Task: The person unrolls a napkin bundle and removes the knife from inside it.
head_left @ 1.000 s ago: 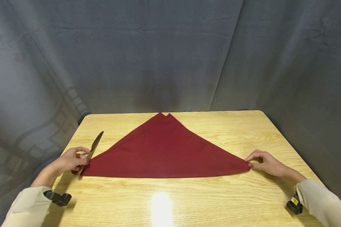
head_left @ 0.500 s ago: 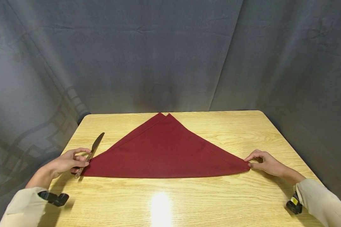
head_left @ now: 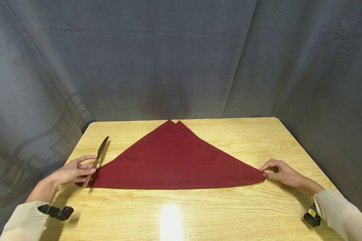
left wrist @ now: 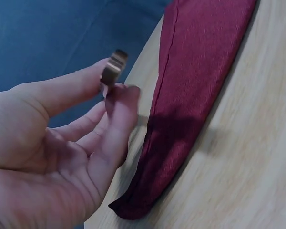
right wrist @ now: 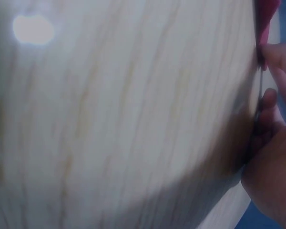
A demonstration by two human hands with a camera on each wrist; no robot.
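1. Forearms in pale sleeves reach in from both near corners of the desk (head_left: 199, 214), one hand at each end of the napkin's (head_left: 175, 160) long folded edge.
2. Left hand (head_left: 70, 172) lies low at the napkin's left corner, palm turned inward; its thumb and fingers (left wrist: 121, 102) pinch the handle of a knife (head_left: 96, 161).
3. From those fingers the knife slants up and away, its blade tip pointing toward the far left of the desk and clear of the cloth; the handle end sits just beside the napkin's left tip.
4. In the left wrist view the handle's butt shows between thumb tip and fingertip, with the rolled red corner just right of the fingers, flat on the wood.
5. Right hand (head_left: 282, 172) rests on the desk with knuckles up; its thumb and fingers (right wrist: 276, 57) pinch the napkin's right tip.
6. Between the two hands the napkin lies flat as a dark red triangle, its apex pointing to the far edge of the desk.
7. No writing or label can be read on the knife, the napkin or the black wrist units.
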